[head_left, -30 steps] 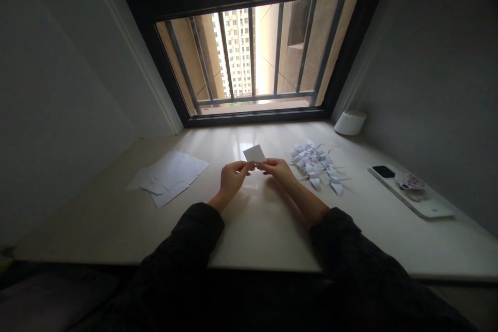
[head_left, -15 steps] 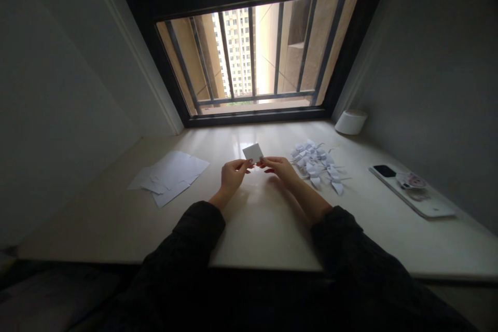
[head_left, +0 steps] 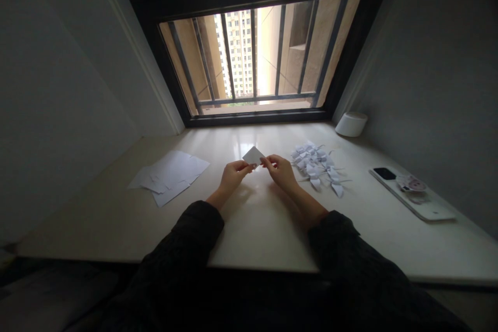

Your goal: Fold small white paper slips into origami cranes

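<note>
A small white paper square [head_left: 253,155] is held above the pale table [head_left: 257,223], just in front of me. My left hand [head_left: 232,176] pinches its near left edge with thumb and fingers closed. My right hand [head_left: 280,170] pinches its right side, fingers curled. Both forearms wear dark sleeves. To the right of my right hand lies a pile of several small folded white paper figures [head_left: 317,164]. A loose stack of flat white sheets [head_left: 170,175] lies to the left of my left hand.
A white phone with a sticker [head_left: 411,192] lies at the right of the table. A low white round container [head_left: 351,123] stands at the back right corner. A barred window [head_left: 257,57] faces me, with grey walls on both sides.
The paper square has tilted flatter and sunk a little between my fingers. Both hands stay in nearly the same place, my right hand shifted slightly toward the right.
</note>
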Action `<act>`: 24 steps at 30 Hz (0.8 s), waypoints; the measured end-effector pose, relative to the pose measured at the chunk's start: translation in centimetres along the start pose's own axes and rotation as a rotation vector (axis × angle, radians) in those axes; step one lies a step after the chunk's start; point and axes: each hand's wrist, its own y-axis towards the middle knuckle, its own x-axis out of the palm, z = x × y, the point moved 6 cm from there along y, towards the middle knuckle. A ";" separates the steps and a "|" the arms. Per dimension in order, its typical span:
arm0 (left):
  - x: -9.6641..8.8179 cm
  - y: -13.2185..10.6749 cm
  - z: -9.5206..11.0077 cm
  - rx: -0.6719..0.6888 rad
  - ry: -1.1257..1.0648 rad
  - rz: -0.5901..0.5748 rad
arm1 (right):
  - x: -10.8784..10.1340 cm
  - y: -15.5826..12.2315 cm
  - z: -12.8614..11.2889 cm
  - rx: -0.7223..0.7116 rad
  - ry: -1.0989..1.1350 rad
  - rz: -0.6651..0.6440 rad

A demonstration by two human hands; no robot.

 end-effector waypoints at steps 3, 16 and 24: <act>-0.4 0.1 -0.3 -0.019 -0.030 0.055 | 0.7 -0.1 0.6 0.114 0.151 -0.062; -0.5 -0.2 -0.3 -0.102 -0.170 0.099 | 2.3 -0.6 0.9 0.173 0.390 -0.214; -1.3 0.3 0.0 -0.106 -0.172 0.120 | 2.1 -0.5 0.5 0.177 0.416 -0.223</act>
